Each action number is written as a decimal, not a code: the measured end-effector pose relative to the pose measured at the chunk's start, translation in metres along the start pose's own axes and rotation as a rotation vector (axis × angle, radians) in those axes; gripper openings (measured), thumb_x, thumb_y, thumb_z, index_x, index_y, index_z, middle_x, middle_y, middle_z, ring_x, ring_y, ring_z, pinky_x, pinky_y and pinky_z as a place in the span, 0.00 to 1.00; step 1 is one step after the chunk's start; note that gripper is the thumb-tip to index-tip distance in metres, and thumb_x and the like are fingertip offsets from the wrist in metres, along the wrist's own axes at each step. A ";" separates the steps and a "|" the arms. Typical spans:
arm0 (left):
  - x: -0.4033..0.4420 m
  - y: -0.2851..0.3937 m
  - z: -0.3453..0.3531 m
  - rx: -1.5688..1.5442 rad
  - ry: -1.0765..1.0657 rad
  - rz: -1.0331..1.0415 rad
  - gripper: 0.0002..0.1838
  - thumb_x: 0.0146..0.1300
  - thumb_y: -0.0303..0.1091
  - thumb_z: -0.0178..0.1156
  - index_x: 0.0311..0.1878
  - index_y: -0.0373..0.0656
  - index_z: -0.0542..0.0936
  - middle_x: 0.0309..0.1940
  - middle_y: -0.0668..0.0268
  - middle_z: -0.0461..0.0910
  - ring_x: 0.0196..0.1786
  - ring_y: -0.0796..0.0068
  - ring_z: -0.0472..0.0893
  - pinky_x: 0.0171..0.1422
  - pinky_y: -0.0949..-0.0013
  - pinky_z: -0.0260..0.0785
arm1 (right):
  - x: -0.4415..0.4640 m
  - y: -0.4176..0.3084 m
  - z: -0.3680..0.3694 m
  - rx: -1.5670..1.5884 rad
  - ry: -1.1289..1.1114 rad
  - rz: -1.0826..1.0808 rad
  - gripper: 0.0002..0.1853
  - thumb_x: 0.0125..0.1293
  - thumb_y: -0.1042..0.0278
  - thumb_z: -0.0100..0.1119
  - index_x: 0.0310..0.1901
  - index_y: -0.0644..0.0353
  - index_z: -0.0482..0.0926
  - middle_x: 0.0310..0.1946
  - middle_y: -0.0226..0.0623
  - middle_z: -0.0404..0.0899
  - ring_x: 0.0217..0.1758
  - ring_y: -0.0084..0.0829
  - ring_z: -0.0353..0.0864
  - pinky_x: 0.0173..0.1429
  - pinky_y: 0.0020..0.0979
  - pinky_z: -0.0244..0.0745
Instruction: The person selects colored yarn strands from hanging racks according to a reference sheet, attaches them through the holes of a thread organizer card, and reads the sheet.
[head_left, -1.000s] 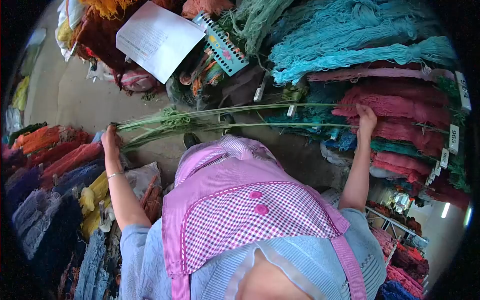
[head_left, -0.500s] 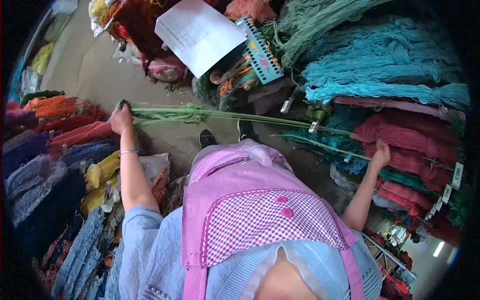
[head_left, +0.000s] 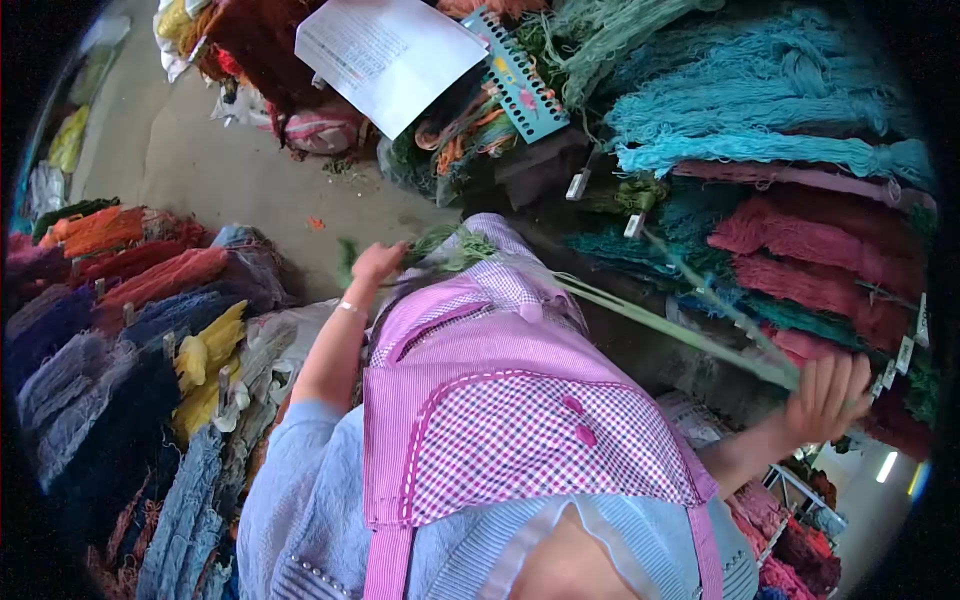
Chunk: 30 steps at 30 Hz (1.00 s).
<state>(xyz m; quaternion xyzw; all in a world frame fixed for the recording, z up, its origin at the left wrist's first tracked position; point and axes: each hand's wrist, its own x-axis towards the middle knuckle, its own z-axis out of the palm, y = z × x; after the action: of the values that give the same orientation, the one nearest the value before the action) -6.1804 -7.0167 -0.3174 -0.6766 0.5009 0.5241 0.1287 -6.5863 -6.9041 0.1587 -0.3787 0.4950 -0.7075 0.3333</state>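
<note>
My left hand [head_left: 378, 262] is closed around a bunch of green yarn just above my apron, and a dark green tuft sticks out on its far side. The green yarn [head_left: 672, 328] stretches across in front of me, loose and tangled near the left hand and drawn into pale straight strands toward the right. Out at the right, my right hand [head_left: 828, 398], slightly blurred, is closed on the other end of these strands. A thinner blurred strand also runs up from it toward the hanging yarn.
Blue, orange and yellow skeins [head_left: 210, 350] are piled at the left. Turquoise skeins [head_left: 770, 100] and dark red skeins [head_left: 800, 245] with white tags fill the right. A printed paper sheet [head_left: 390, 60] and a punched colour card [head_left: 522, 80] lie on bundles ahead.
My left hand has moved right, toward my body, slackening the yarn near it. My right hand has swung down and outward to the right, pulling its end of the green strands along.
</note>
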 end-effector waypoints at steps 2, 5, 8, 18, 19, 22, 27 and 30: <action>0.018 0.032 0.027 -0.008 -0.075 0.308 0.28 0.55 0.58 0.50 0.38 0.41 0.82 0.29 0.53 0.81 0.36 0.55 0.81 0.42 0.59 0.71 | -0.006 -0.017 0.016 0.180 -0.602 0.138 0.10 0.64 0.59 0.54 0.33 0.57 0.72 0.27 0.34 0.79 0.28 0.26 0.74 0.29 0.26 0.71; 0.052 0.086 0.083 -0.307 -0.434 0.238 0.17 0.60 0.47 0.53 0.39 0.43 0.81 0.27 0.52 0.79 0.35 0.52 0.80 0.36 0.57 0.71 | -0.014 -0.025 0.037 0.205 -0.803 0.144 0.09 0.59 0.64 0.61 0.25 0.55 0.75 0.20 0.32 0.79 0.25 0.24 0.73 0.25 0.23 0.66; 0.071 0.093 0.096 0.145 -0.026 0.515 0.19 0.53 0.47 0.56 0.36 0.40 0.82 0.31 0.52 0.81 0.37 0.52 0.81 0.42 0.57 0.72 | -0.032 -0.032 0.041 0.082 -0.598 -0.091 0.07 0.60 0.65 0.60 0.27 0.55 0.75 0.19 0.30 0.75 0.23 0.22 0.69 0.24 0.20 0.60; 0.055 0.055 -0.039 -0.547 0.507 -0.013 0.22 0.50 0.45 0.56 0.31 0.29 0.80 0.32 0.41 0.78 0.41 0.46 0.79 0.47 0.57 0.70 | -0.030 -0.012 0.048 0.047 -0.230 0.207 0.12 0.72 0.65 0.42 0.30 0.54 0.56 0.18 0.24 0.53 0.20 0.16 0.49 0.26 0.21 0.48; 0.075 0.041 -0.034 -0.695 0.586 -0.090 0.22 0.50 0.44 0.56 0.30 0.29 0.79 0.30 0.43 0.79 0.40 0.48 0.80 0.46 0.56 0.70 | -0.032 -0.012 0.049 0.058 -0.219 0.229 0.12 0.72 0.65 0.42 0.30 0.55 0.56 0.18 0.24 0.54 0.19 0.16 0.49 0.26 0.21 0.48; 0.130 -0.070 -0.043 0.146 0.755 0.011 0.21 0.55 0.44 0.50 0.29 0.33 0.81 0.28 0.47 0.80 0.38 0.50 0.80 0.44 0.53 0.69 | -0.039 -0.064 0.007 -0.217 0.242 -0.163 0.14 0.68 0.70 0.45 0.25 0.54 0.56 0.18 0.22 0.48 0.18 0.17 0.47 0.24 0.21 0.49; 0.065 -0.127 -0.122 -0.271 1.011 -0.094 0.25 0.58 0.46 0.44 0.31 0.29 0.79 0.33 0.40 0.77 0.41 0.42 0.77 0.47 0.49 0.66 | 0.022 -0.056 -0.137 -0.859 0.676 -0.455 0.10 0.65 0.65 0.51 0.39 0.64 0.71 0.28 0.31 0.69 0.30 0.25 0.66 0.34 0.27 0.64; 0.084 -0.185 -0.153 0.123 1.084 -0.001 0.23 0.58 0.47 0.47 0.26 0.33 0.78 0.30 0.43 0.78 0.34 0.45 0.78 0.39 0.48 0.69 | 0.055 0.038 -0.198 -1.345 0.705 -0.412 0.14 0.67 0.61 0.52 0.39 0.65 0.78 0.28 0.32 0.75 0.32 0.25 0.70 0.37 0.28 0.67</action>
<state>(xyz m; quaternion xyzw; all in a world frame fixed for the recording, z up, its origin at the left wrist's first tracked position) -5.9458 -7.0836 -0.3886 -0.8415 0.5247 0.0698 -0.1084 -6.7815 -6.8730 0.0900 -0.3364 0.8132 -0.3820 -0.2822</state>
